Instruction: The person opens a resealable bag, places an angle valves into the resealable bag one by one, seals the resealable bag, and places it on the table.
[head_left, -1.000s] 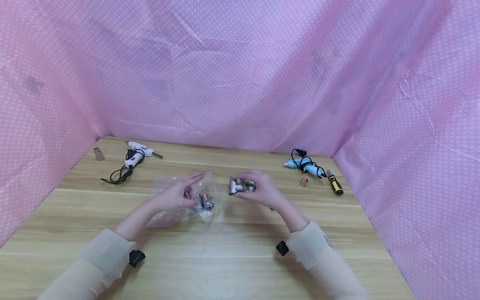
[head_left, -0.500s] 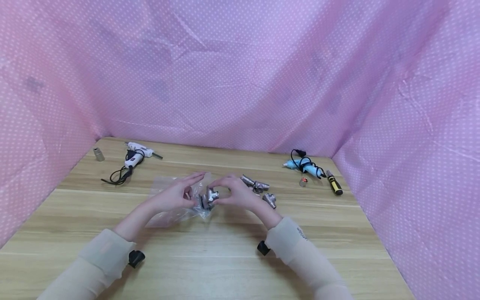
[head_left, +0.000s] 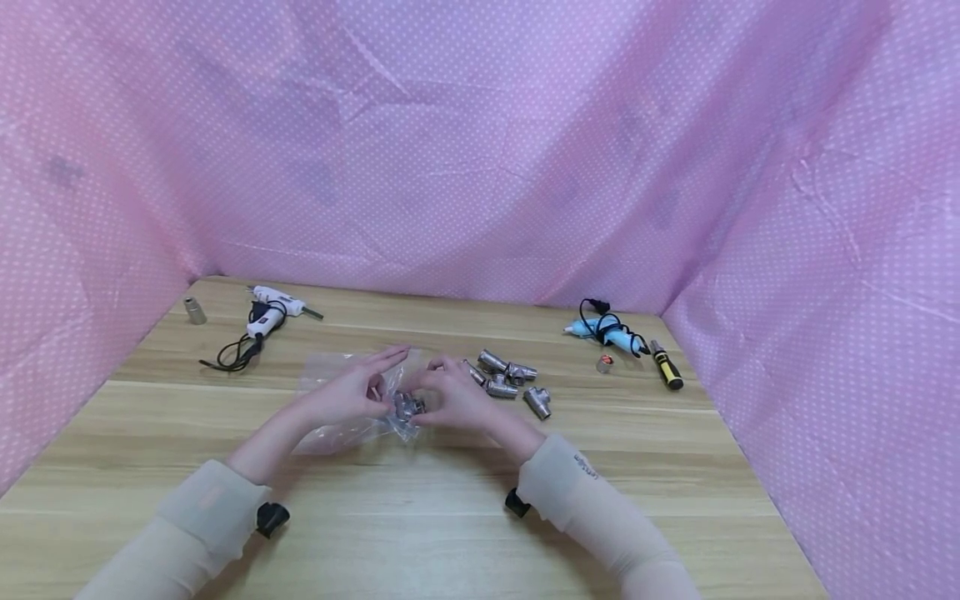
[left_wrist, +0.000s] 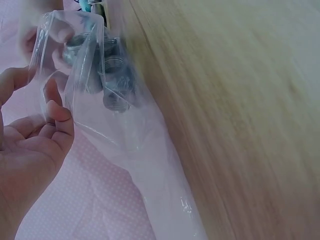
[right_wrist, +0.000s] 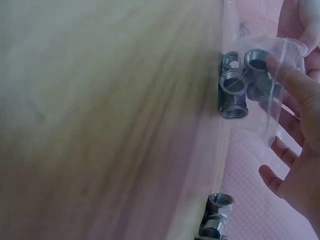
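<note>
In the head view my left hand [head_left: 348,393] holds the rim of a clear plastic bag [head_left: 322,437] lying on the table; its curled fingers are at the bag's mouth in the left wrist view. Inside the bag lie metal pipe tees [left_wrist: 119,85] with threaded ends. My right hand [head_left: 453,400] reaches into the mouth from the right, gripping another pipe tee [right_wrist: 257,62] beside those inside. Part of its grip is hidden by the bag. Several loose pipe tees [head_left: 537,402] rest on the table just right of the right hand.
A white glue gun [head_left: 270,310] with a black cord and a metal fitting [head_left: 195,311] sit at the back left. At the right are a blue glue gun [head_left: 611,332], a small metal piece [head_left: 604,363] and a yellow-black screwdriver [head_left: 667,368]. Pink cloth [head_left: 450,167] surrounds the table.
My right hand has moved left from the loose pile to the bag, carrying a pipe tee into its mouth. The left hand has stayed at the bag.
</note>
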